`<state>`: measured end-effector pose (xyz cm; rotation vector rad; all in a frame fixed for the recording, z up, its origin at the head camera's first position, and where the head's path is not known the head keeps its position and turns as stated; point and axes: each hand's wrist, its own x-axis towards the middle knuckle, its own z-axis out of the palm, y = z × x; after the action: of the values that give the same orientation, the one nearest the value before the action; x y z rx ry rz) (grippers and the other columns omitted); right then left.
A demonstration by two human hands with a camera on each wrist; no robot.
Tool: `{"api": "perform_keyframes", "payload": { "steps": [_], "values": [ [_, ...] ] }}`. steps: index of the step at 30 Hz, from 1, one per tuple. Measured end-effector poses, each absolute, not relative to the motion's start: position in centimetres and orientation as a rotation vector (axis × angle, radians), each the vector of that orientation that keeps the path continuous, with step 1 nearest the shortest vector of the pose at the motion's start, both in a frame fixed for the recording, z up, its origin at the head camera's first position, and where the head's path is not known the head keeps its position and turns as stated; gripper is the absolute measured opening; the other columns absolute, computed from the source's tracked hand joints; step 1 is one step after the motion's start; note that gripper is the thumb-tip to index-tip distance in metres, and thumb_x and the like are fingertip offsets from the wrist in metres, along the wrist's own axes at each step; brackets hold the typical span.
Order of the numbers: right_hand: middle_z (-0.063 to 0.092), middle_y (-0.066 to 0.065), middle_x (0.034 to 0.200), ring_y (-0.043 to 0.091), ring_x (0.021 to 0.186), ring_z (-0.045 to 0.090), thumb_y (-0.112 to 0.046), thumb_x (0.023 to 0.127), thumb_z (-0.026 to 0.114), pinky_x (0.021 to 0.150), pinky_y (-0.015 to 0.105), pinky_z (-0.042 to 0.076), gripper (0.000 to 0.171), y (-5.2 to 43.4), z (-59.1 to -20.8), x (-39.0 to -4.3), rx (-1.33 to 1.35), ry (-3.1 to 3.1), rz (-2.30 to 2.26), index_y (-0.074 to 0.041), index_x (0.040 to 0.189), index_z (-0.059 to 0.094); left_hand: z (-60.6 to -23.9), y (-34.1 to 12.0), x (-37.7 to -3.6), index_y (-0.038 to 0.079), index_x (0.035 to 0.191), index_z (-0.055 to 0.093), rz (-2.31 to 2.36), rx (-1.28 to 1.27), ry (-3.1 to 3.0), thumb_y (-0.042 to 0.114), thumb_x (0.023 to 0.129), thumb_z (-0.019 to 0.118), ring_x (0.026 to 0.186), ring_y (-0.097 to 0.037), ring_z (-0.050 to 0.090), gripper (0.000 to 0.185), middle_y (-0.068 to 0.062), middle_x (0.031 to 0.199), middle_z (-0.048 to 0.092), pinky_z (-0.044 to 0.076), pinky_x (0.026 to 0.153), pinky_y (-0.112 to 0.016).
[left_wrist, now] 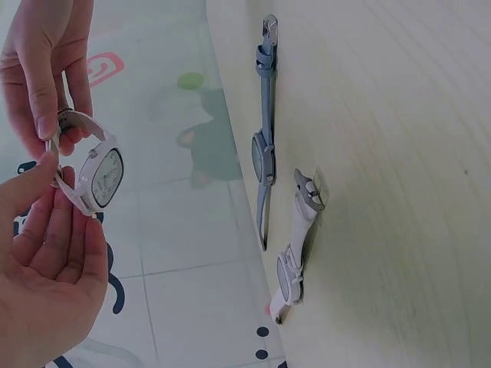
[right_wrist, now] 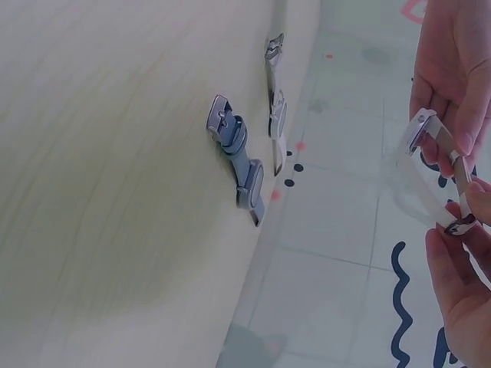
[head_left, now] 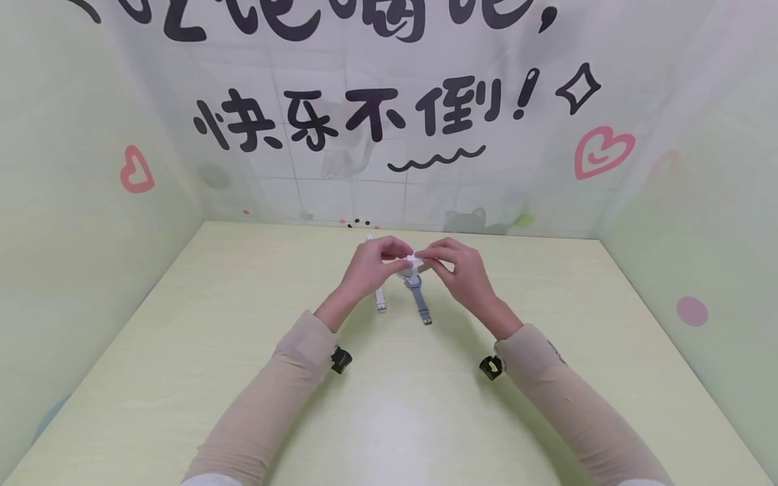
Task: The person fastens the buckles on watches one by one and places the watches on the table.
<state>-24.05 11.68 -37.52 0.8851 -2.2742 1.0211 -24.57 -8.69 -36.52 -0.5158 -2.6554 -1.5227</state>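
Between my two hands, above the table's far part, is a white wristwatch (left_wrist: 107, 178) with its strap bent into a loop. My left hand (head_left: 378, 262) pinches the strap from one side, thumb over the fingers. From the other side my right hand (head_left: 463, 271) pinches the strap near the metal buckle (right_wrist: 460, 225). Fingers partly hide where the strap ends meet. Below the hands a blue-grey wristwatch (head_left: 419, 298) lies on the table. To its left lies another white wristwatch (head_left: 380, 298), partly covered by the left hand in the head view.
The pale wood-grain table (head_left: 389, 405) ends at a printed backdrop (head_left: 340, 196) just beyond the hands. Backdrop sheets also stand at both sides. A black wrist mount (head_left: 342, 360) sits at the left cuff, another black mount (head_left: 491, 367) at the right.
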Motion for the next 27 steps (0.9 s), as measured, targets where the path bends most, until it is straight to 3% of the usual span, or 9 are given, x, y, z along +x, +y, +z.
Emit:
{"api": "perform_keyframes", "payload": {
  "steps": [8, 15, 22, 27],
  "values": [
    [0.075, 0.007, 0.097, 0.021, 0.091, 0.072, -0.006, 0.089, 0.074, 0.083, 0.037, 0.06, 0.014, 11.2, -37.6, -23.6, 0.856, -2.318, 0.962, -0.007, 0.103, 0.077, -36.2, -8.3, -24.2, 0.006, 0.107, 0.07, -1.578, -0.5, -2.636, 0.014, 0.088, 0.076, 0.098, -0.023, 0.071, 0.021, -0.011, 0.104, 0.075, 0.059, 0.092, -0.033],
    [0.073, 0.013, 0.112, 0.025, 0.103, 0.072, -0.008, 0.089, 0.074, 0.091, 0.036, 0.06, 0.03, 11.5, -37.6, -23.3, 0.786, -2.333, 1.119, -0.002, 0.117, 0.068, -36.0, -8.5, -24.4, 0.008, 0.105, 0.072, -1.579, -0.488, -2.638, 0.019, 0.088, 0.077, 0.095, -0.021, 0.072, 0.02, -0.009, 0.102, 0.076, 0.059, 0.085, -0.032],
    [0.071, 0.015, 0.118, 0.027, 0.111, 0.068, 0.0, 0.083, 0.077, 0.094, 0.034, 0.058, 0.038, 12.2, -38.1, -23.4, 0.847, -2.247, 1.172, 0.0, 0.12, 0.066, -35.9, -8.9, -24.8, 0.006, 0.106, 0.073, -1.699, -0.387, -2.608, 0.019, 0.089, 0.076, 0.086, -0.018, 0.071, 0.022, -0.011, 0.101, 0.076, 0.059, 0.076, -0.026],
    [0.067, 0.016, 0.128, 0.029, 0.119, 0.064, 0.0, 0.08, 0.08, 0.096, 0.032, 0.057, 0.052, 12.5, -38.2, -23.3, 0.942, -2.221, 1.182, 0.001, 0.129, 0.062, -35.7, -8.8, -24.9, 0.002, 0.108, 0.071, -1.881, -0.332, -2.545, 0.016, 0.09, 0.075, 0.097, -0.028, 0.073, 0.023, -0.017, 0.105, 0.075, 0.062, 0.079, -0.027]
  ]
}}
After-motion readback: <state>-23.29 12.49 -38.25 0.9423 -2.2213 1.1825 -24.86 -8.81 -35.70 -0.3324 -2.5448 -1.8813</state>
